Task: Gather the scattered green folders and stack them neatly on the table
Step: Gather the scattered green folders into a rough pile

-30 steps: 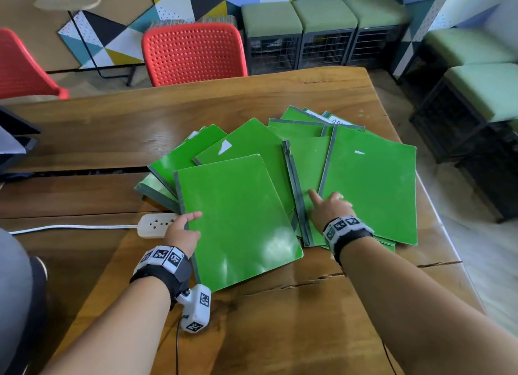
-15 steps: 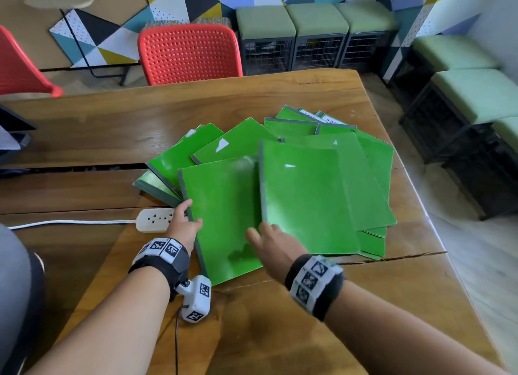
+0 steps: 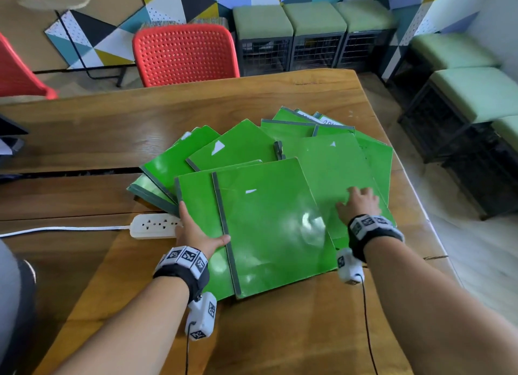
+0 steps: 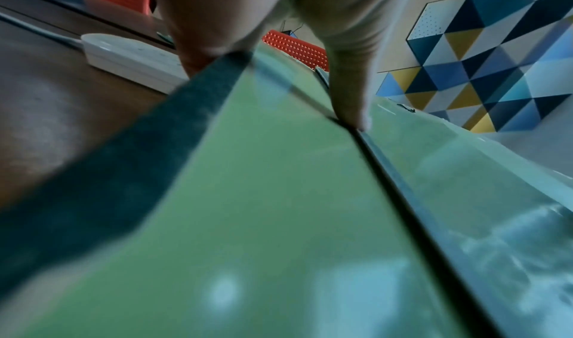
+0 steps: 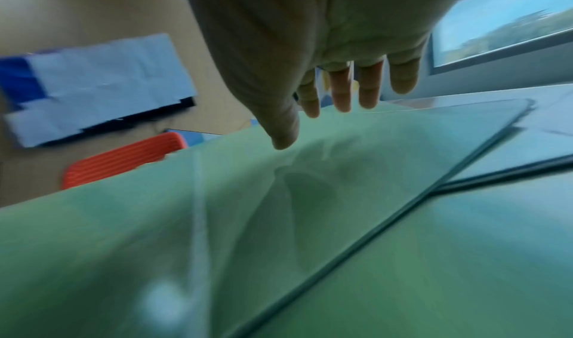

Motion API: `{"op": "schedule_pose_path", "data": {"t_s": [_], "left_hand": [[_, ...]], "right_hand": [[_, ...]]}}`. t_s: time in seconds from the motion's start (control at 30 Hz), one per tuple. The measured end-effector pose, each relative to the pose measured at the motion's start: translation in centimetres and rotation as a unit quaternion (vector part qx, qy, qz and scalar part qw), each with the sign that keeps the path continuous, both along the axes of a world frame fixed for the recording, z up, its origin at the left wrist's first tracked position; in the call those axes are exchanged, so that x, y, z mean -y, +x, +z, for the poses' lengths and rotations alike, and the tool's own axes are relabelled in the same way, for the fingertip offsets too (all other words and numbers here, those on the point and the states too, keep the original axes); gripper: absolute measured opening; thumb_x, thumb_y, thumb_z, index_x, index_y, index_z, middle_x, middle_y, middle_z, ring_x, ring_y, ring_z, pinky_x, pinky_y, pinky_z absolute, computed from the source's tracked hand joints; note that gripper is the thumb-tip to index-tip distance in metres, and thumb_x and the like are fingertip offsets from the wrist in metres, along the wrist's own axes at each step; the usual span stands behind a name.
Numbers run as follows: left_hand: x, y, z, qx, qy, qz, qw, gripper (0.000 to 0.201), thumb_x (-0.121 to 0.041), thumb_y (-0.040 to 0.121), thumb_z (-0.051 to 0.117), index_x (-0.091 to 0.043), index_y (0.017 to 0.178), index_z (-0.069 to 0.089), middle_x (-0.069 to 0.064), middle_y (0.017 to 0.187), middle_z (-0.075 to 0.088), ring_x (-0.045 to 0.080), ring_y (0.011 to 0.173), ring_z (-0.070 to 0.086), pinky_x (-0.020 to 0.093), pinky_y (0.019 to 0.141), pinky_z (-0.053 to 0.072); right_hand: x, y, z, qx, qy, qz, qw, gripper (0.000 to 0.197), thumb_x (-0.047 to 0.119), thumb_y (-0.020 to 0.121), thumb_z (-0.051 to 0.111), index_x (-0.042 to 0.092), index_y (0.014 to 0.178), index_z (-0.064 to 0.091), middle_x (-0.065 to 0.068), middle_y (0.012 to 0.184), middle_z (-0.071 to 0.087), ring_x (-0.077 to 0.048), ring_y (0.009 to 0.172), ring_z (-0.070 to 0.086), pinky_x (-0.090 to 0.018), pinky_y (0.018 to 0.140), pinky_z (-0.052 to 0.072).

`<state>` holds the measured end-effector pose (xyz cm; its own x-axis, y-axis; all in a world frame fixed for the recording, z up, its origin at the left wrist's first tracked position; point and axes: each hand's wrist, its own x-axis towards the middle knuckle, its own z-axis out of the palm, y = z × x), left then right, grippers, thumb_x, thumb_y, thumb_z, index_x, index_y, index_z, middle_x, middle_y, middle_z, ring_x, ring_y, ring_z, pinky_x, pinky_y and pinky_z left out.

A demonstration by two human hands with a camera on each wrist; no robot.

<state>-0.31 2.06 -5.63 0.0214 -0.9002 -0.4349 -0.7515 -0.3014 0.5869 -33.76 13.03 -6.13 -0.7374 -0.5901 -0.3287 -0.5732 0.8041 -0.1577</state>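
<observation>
Several green folders lie fanned out and overlapping on the wooden table (image 3: 112, 128). Nearest me, one folder (image 3: 269, 223) lies on another (image 3: 196, 203), shifted right so a strip of the lower one shows. My left hand (image 3: 196, 231) rests at that strip: straight fingers along its left edge, thumb (image 4: 350, 112) pressed against the upper folder's grey spine. My right hand (image 3: 358, 203) lies flat with spread fingers (image 5: 341, 93) on a third folder (image 3: 333, 172) to the right. More folders (image 3: 179, 161) spread behind and to the left.
A white power strip (image 3: 155, 225) with its cable lies just left of my left hand. The table's right edge (image 3: 414, 195) runs close to the folders. A red chair (image 3: 185, 52) stands at the far side, and green-cushioned stools (image 3: 314, 18) line the wall.
My right hand slid a folder leftward onto the near one, let it go and moved back right onto another folder. My left hand stayed at the left edge.
</observation>
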Motion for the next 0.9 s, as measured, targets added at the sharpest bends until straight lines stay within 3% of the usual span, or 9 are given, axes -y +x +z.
{"op": "schedule_pose_path", "data": {"t_s": [0.13, 0.23, 0.33, 0.4, 0.5, 0.57, 0.63, 0.77, 0.9], "left_hand": [[1.2, 0.2, -0.3, -0.010, -0.004, -0.006, 1.000, 0.129, -0.013, 0.061, 0.089, -0.031, 0.152, 0.000, 0.004, 0.159, 0.019, 0.028, 0.143, 0.029, 0.046, 0.113, 0.031], [1.8, 0.4, -0.4, -0.001, -0.016, -0.015, 1.000, 0.114, -0.014, 0.065, 0.086, -0.033, 0.149, 0.013, 0.009, 0.154, 0.028, 0.031, 0.132, 0.042, 0.043, 0.105, 0.040], [1.5, -0.1, -0.2, 0.033, -0.030, -0.024, 0.999, 0.072, -0.039, 0.071, 0.078, -0.034, 0.131, 0.038, 0.013, 0.137, 0.034, 0.026, 0.091, 0.054, 0.032, 0.080, 0.050], [1.0, -0.7, -0.1, 0.079, -0.020, -0.037, 0.996, 0.069, -0.062, 0.062, 0.075, -0.031, 0.116, 0.046, 0.010, 0.134, 0.029, 0.030, 0.099, 0.055, 0.034, 0.087, 0.050], [-0.1, -1.3, -0.3, 0.136, -0.011, -0.050, 0.989, 0.085, -0.064, 0.050, 0.080, -0.031, 0.118, 0.040, 0.009, 0.139, 0.020, 0.038, 0.120, 0.047, 0.042, 0.098, 0.047], [-0.6, -1.3, -0.5, 0.137, -0.002, -0.049, 0.989, 0.091, -0.053, 0.050, 0.086, -0.030, 0.123, 0.036, 0.012, 0.141, 0.018, 0.039, 0.117, 0.050, 0.044, 0.097, 0.049], [-0.8, -0.9, -0.3, 0.118, 0.004, -0.039, 0.992, 0.095, -0.043, 0.052, 0.090, -0.027, 0.128, 0.035, 0.016, 0.141, 0.021, 0.039, 0.110, 0.056, 0.042, 0.095, 0.050], [0.1, 0.9, 0.6, 0.050, -0.014, -0.014, 0.999, 0.092, -0.025, 0.061, 0.089, -0.020, 0.134, 0.034, 0.019, 0.138, 0.042, 0.039, 0.111, 0.057, 0.043, 0.094, 0.049], [1.3, 3.7, 2.0, -0.002, -0.046, 0.031, 0.998, 0.073, -0.015, 0.078, 0.076, -0.020, 0.136, 0.033, 0.015, 0.145, 0.042, 0.039, 0.115, 0.056, 0.041, 0.088, 0.047]], "right_hand": [[0.2, -4.5, -1.4, 0.019, 0.075, -0.096, 0.992, 0.091, 0.061, 0.074, 0.069, 0.020, 0.144, 0.028, -0.019, 0.152, 0.026, -0.042, 0.137, 0.031, -0.062, 0.108, 0.031], [0.3, -5.4, -1.6, 0.034, 0.089, -0.103, 0.990, 0.100, 0.068, 0.067, 0.069, 0.025, 0.145, 0.023, -0.020, 0.146, 0.030, -0.045, 0.132, 0.034, -0.064, 0.103, 0.035], [0.3, -5.4, -1.3, 0.016, 0.098, -0.109, 0.989, 0.105, 0.073, 0.061, 0.071, 0.023, 0.142, 0.027, -0.018, 0.144, 0.029, -0.044, 0.130, 0.034, -0.061, 0.102, 0.035], [0.1, -4.8, -1.1, 0.007, 0.111, -0.122, 0.986, 0.107, 0.075, 0.057, 0.072, 0.017, 0.139, 0.034, -0.017, 0.142, 0.034, -0.041, 0.129, 0.037, -0.057, 0.103, 0.035], [0.1, -3.5, -0.5, 0.050, 0.080, -0.142, 0.985, 0.093, 0.061, 0.069, 0.074, 0.008, 0.135, 0.038, -0.018, 0.133, 0.047, -0.036, 0.117, 0.049, -0.048, 0.097, 0.045], [0.6, -2.4, 0.7, 0.110, -0.021, -0.147, 0.983, 0.068, 0.035, 0.083, 0.072, 0.003, 0.132, 0.039, -0.018, 0.128, 0.051, -0.031, 0.103, 0.055, -0.041, 0.086, 0.051], [1.1, -1.4, 2.8, 0.114, -0.117, -0.124, 0.979, 0.045, 0.016, 0.090, 0.063, 0.003, 0.127, 0.041, -0.018, 0.121, 0.056, -0.029, 0.097, 0.056, -0.039, 0.085, 0.052], [1.7, 0.1, 8.9, 0.055, -0.189, -0.049, 0.979, 0.028, 0.011, 0.097, 0.048, 0.006, 0.124, 0.044, -0.008, 0.091, 0.052, -0.024, 0.082, 0.050, -0.033, 0.073, 0.044], [1.8, 0.9, 13.9, -0.026, -0.204, -0.008, 0.979, 0.026, 0.013, 0.095, 0.045, 0.015, 0.121, 0.045, -0.011, 0.093, 0.058, -0.028, 0.080, 0.055, -0.037, 0.072, 0.049]]}}
